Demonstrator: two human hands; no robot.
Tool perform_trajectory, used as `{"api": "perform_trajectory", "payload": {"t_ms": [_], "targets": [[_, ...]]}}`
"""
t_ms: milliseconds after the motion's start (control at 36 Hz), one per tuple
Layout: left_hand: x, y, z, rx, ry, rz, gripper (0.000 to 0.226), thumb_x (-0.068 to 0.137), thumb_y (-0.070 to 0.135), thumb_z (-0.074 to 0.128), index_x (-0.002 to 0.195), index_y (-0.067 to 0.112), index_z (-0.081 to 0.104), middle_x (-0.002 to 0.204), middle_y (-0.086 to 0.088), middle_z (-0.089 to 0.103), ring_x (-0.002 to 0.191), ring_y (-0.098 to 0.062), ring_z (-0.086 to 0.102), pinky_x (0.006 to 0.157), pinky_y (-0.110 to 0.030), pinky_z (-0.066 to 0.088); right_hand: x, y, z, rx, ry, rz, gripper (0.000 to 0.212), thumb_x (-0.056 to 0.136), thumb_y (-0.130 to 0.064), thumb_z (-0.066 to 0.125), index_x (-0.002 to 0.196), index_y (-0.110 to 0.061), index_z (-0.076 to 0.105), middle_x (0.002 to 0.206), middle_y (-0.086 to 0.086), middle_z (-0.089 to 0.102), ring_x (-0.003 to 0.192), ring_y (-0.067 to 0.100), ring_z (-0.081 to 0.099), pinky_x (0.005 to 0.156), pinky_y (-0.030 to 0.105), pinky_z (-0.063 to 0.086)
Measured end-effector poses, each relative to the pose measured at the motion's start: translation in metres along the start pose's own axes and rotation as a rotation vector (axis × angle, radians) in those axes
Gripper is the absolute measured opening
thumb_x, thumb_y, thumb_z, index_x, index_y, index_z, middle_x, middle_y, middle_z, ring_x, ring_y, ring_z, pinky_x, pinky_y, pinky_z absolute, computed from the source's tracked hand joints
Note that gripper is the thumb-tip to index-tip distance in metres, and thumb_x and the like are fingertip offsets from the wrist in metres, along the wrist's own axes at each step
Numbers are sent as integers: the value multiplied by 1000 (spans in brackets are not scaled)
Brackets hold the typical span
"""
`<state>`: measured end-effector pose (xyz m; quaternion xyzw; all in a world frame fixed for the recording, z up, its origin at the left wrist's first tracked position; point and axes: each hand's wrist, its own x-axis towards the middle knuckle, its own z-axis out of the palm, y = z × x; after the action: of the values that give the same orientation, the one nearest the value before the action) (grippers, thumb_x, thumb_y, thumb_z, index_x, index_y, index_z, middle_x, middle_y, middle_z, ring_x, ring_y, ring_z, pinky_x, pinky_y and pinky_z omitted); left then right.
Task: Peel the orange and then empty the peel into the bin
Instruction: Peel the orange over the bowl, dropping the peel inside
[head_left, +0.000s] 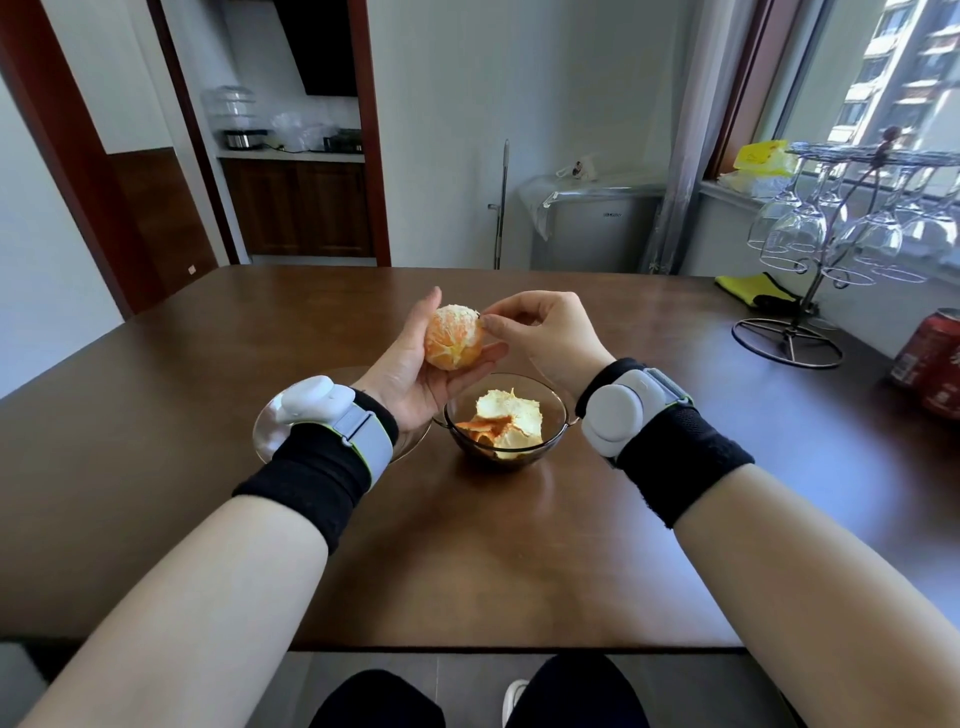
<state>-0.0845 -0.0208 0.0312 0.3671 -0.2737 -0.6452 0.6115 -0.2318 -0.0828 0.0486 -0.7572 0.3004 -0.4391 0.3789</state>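
Observation:
A peeled orange (453, 338), bare of rind with white pith on top, lies in my left hand (410, 364), whose palm and fingers cup it above the table. My right hand (540, 332) is at the orange's upper right side, thumb and forefinger pinching at the pith there. Just below the orange stands a small glass bowl (558, 415) holding several pieces of orange peel (511, 423). No bin is in view.
A clear glass plate (415, 441) lies under my left wrist on the brown wooden table (467, 545). At the right stand a wire rack of hanging wine glasses (841, 239), a yellow cloth (753, 288) and red cans (930, 358).

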Motion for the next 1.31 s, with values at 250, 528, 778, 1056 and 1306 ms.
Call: {"api": "perform_trajectory", "payload": {"t_ms": [250, 528, 778, 1056, 1306], "targets": [[-7, 0, 3, -90, -76, 46, 29, 94, 28, 52, 108, 3, 54, 94, -22, 72, 88, -33, 72, 71, -34, 61, 4, 13, -3, -1, 11, 63, 10, 91, -15, 60, 90, -8, 67, 71, -6, 61, 53, -7, 52, 57, 7, 43], [-8, -1, -5, -154, -165, -28, 65, 66, 34, 68, 117, 0, 47, 90, -27, 68, 65, -25, 70, 55, -30, 60, 8, 11, -8, 64, 80, 108, 13, 94, -17, 55, 92, -10, 66, 76, 3, 59, 59, 7, 47, 56, 18, 42], [2, 4, -2, 340, -44, 119, 43, 81, 17, 69, 117, 0, 51, 103, -22, 67, 78, -23, 71, 61, -27, 59, 5, 22, -21, -108, 16, 161, 12, 89, -13, 64, 94, -6, 71, 68, -6, 65, 45, -1, 47, 47, 9, 41], [8, 2, -2, 1269, 215, 481, 57, 64, 34, 87, 104, 19, 50, 95, 8, 60, 86, -4, 58, 68, -19, 47, -1, 8, -16, -96, 1, 45, 11, 88, -11, 64, 93, -6, 72, 73, 0, 67, 52, -5, 57, 53, 6, 43], [8, -3, 2, 1520, 271, 532, 52, 63, 45, 84, 97, 26, 49, 89, 6, 65, 82, -19, 64, 70, -37, 56, 0, 6, -2, -201, -62, -12, 6, 82, -17, 71, 86, -16, 74, 81, 1, 71, 69, 8, 58, 68, 22, 52]]}}
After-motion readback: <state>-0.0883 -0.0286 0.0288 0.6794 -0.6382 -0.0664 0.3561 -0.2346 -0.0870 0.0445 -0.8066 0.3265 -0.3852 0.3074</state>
